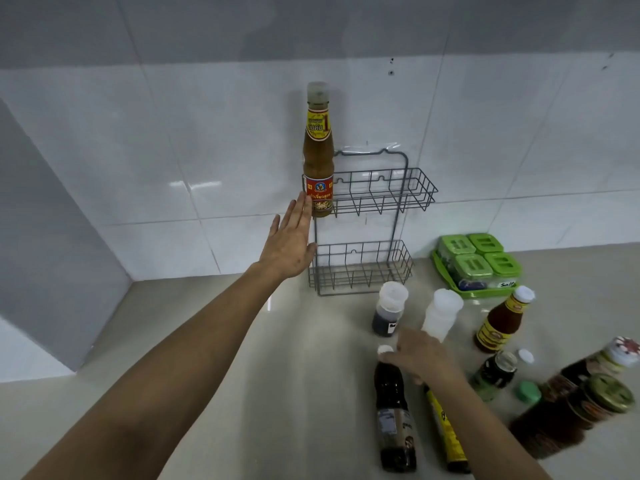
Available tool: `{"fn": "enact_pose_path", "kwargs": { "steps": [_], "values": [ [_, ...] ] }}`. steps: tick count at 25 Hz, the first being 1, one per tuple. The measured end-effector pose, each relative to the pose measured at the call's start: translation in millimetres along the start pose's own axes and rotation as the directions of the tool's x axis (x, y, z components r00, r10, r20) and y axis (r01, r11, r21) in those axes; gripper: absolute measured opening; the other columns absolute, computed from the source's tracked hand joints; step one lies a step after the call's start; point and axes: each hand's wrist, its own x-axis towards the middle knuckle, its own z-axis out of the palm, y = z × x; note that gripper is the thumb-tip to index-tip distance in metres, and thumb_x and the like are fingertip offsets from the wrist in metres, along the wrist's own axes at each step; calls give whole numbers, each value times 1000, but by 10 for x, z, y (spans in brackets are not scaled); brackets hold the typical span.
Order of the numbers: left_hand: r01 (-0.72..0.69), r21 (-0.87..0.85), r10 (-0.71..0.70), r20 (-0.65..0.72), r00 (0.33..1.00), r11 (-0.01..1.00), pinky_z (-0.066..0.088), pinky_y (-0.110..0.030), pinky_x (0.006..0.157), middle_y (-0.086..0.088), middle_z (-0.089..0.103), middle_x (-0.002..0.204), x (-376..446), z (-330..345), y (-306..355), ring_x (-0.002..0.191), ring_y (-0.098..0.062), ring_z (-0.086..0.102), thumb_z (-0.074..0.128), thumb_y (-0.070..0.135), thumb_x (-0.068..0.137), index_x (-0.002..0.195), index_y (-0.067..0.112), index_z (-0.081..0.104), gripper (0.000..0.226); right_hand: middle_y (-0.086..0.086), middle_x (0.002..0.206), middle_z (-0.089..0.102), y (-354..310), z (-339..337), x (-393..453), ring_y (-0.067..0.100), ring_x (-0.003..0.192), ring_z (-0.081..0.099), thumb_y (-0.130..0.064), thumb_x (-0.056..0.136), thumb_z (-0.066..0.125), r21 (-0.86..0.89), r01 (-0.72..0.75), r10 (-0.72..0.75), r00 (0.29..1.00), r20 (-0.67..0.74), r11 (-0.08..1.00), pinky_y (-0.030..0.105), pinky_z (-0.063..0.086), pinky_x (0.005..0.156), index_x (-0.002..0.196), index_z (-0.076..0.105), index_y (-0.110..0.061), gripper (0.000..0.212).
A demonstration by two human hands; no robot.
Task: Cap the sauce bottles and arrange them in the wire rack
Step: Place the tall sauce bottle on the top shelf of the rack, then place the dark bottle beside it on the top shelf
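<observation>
- While the left hand (289,242) reaches up flat, fingers straight and together, its fingertips touch the side of the tall bottle (318,157) standing at the left end of the upper basket of the wire rack (374,223).
- At 5 o'clock the right hand (420,355) lies over a yellow-labelled bottle (446,431); its fingers reach toward the white cap of a dark bottle (393,407) beside it. Whether they grip anything I cannot tell.
- Pale stone counter (242,393) below, white glossy tiled wall (138,150) behind; the rack hangs on that wall at 12 o'clock, its lower basket holding nothing.
- Count on the counter: two small white-capped shakers (389,311) at 3 o'clock of the rack's foot, one of them dark-filled; one brown sauce bottle (500,322) at 3 o'clock; one small open bottle (495,375) with a loose white cap (526,356) and a loose green cap (528,391) near it; blurred jars (588,403) at 4 o'clock.
- One green tray (446,275) holds four green-lidded tubs.
</observation>
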Motion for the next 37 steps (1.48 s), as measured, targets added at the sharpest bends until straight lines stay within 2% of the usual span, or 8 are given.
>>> {"fn": "enact_pose_path", "kwargs": {
  "steps": [4, 8, 11, 15, 19, 25, 29, 37],
  "values": [
    [7, -64, -5, 30, 1000, 998, 4, -47, 123, 1, -18, 164, -23, -47, 6, 152, -20, -11, 52, 33, 98, 154, 17, -14, 88, 4, 101, 58, 71, 287, -2, 26, 97, 66, -59, 73, 69, 39, -83, 79, 992, 100, 996, 35, 54, 79, 106, 48, -14, 60],
    [108, -271, -75, 129, 989, 956, 9, -47, 123, -3, -7, 165, -392, 214, 144, 152, -22, -4, 57, 37, 95, 156, 16, -5, 90, 10, 104, 64, 74, 417, 22, 28, 88, 70, -53, 69, 76, 210, -132, 106, 986, 132, 969, 41, 61, 75, 100, 49, -12, 58],
    [252, -524, -62, 353, 934, 814, 29, -39, 118, -11, 30, 158, -921, 625, 318, 145, -28, 30, 67, 34, 90, 154, 13, 20, 83, 9, 100, 63, 84, 435, 3, 28, 83, 70, -48, 69, 77, 274, -134, 104, 987, 122, 952, 39, 62, 67, 99, 50, -13, 53],
    [493, -664, 46, 620, 784, 562, 52, -30, 89, -1, 60, 116, -1708, 1075, 588, 101, -15, 61, 86, 34, 68, 139, 15, 45, 84, 6, 91, 70, 14, 384, 29, 27, 84, 69, -56, 61, 73, 371, 46, -21, 997, -73, 928, 45, 59, 77, 85, 60, -21, 44],
    [454, -781, -104, 457, 883, 428, 60, -40, 78, 0, 69, 93, -2021, 1202, 682, 77, -14, 67, 89, 29, 54, 111, 22, 61, 64, 5, 89, 69, -252, 115, -24, 26, 84, 68, -63, 50, 73, 530, 131, -51, 985, -163, 838, 47, 60, 72, 87, 58, -22, 57],
    [433, -898, -75, 427, 901, 80, 60, -35, 70, -17, 70, 102, -1849, 772, 576, 83, -22, 72, 80, 5, 76, 121, 5, 57, 50, 7, 85, 66, -535, -329, -89, 19, 58, 67, -46, 70, 81, 682, 223, -171, 975, -145, 697, 28, 53, 48, 92, 53, -18, 46],
    [390, -918, -27, 393, 919, -79, 59, -37, 73, -11, 73, 95, -1815, 649, 573, 84, -24, 72, 74, 12, 75, 123, 5, 59, 51, 3, 91, 73, -611, -496, -160, 19, 80, 72, -33, 79, 77, 750, 295, -368, 927, -74, 591, 29, 59, 64, 107, 66, -13, 36],
    [291, -956, -147, 282, 948, 44, 59, -31, 82, -16, 67, 115, -1673, 523, 541, 89, -18, 72, 82, 5, 72, 121, 2, 60, 54, 3, 91, 74, -765, -763, -144, 15, 80, 72, -26, 78, 78, 756, 372, -371, 910, -184, 538, 25, 59, 60, 110, 66, -8, 38]
  ]
}}
